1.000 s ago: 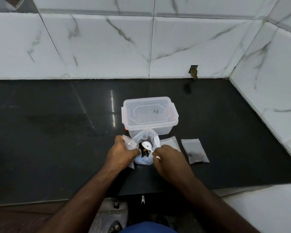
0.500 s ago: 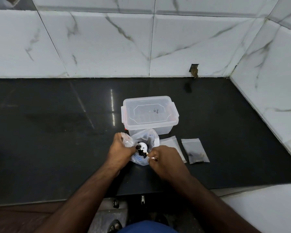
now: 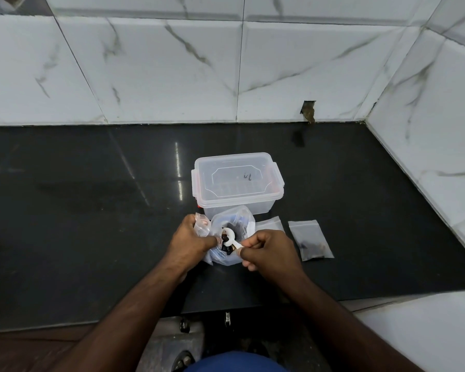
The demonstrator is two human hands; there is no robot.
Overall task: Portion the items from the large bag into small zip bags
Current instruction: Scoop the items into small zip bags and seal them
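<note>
Left hand (image 3: pixel 189 241) gripping large bag (image 3: pixel 232 238) and small zip bag (image 3: pixel 202 227), right hand (image 3: pixel 269 252) pinching white spoon (image 3: pixel 229 235) of dark pieces, on black counter (image 3: pixel 91 210).

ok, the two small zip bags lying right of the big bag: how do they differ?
The far-right zip bag holds dark pieces at its bottom; the nearer zip bag looks empty. The far-right one lies fully in view, apart from the hands; the nearer one is partly covered by the right hand and sits against the big bag. Both are clear and lie flat on the black counter.
</note>
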